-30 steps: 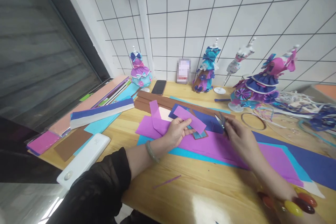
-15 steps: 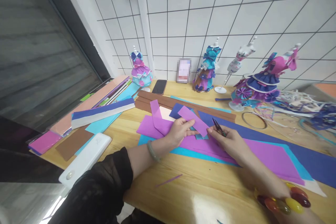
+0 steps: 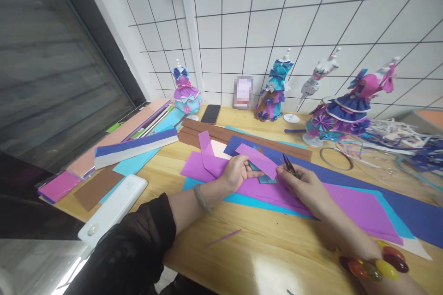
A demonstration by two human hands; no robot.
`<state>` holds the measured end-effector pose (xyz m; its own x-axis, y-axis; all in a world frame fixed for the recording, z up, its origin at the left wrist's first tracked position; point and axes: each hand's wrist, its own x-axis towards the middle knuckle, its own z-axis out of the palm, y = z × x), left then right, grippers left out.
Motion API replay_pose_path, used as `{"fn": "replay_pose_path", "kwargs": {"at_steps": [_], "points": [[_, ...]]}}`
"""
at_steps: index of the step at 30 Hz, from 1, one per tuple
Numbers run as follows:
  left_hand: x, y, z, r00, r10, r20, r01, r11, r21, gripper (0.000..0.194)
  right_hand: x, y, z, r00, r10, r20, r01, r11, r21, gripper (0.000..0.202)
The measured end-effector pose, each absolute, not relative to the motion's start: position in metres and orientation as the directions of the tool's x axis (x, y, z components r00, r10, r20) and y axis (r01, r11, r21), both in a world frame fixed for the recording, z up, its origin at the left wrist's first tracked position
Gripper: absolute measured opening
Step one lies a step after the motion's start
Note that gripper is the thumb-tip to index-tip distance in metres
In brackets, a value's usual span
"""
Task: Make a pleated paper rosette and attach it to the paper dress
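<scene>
A short purple paper strip (image 3: 258,160) slants over the paper pile in the middle of the table. My right hand (image 3: 304,186) pinches its lower right end between thumb and finger. In the same hand are small dark scissors (image 3: 290,167), tips pointing up and away. My left hand (image 3: 240,173) is under the strip's left part, fingers stretched out and thumb off the strip's face. Just beneath the strip lie small teal and brown pieces (image 3: 267,179). Larger purple sheets (image 3: 360,207) spread below and beside both hands.
Blue sheets (image 3: 387,189) and brown strips (image 3: 221,134) lie behind the hands. Small dress forms in paper dresses (image 3: 187,94) stand along the wall, with a dark phone (image 3: 211,114) nearby. At left are a white oblong device (image 3: 114,207) and paper stacks; a thin purple sliver (image 3: 223,238) lies in front.
My left thumb has come off the purple strip and the left fingers have spread beneath it. The right hand keeps the strip and scissors, shifting very slightly right.
</scene>
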<state>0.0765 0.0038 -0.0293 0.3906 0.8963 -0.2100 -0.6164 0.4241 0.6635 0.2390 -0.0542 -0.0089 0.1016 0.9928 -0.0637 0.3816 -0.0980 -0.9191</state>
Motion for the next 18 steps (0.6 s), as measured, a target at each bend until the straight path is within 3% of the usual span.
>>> {"fn": "replay_pose_path", "kwargs": {"at_steps": [4,9,18], "points": [[0.0750,0.0041,-0.0262,0.455,0.871,-0.185,-0.613,0.457,0.644,0.015,0.2389,-0.0545,-0.0061,0.097,0.995,-0.002,0.421,-0.043,-0.906,0.028],[0.0743,0.0038,-0.0233,0.493,0.853,-0.173,-0.581,0.470,0.664,0.036,0.2368,-0.0546,-0.0011,0.109,0.993,0.034,0.529,-0.029,-0.848,0.026],[0.0751,0.0019,-0.0273,0.433,0.888,-0.155,-0.461,0.366,0.808,0.032,0.2383,-0.0535,-0.0080,0.081,0.980,0.179,0.645,0.086,-0.760,0.025]]}}
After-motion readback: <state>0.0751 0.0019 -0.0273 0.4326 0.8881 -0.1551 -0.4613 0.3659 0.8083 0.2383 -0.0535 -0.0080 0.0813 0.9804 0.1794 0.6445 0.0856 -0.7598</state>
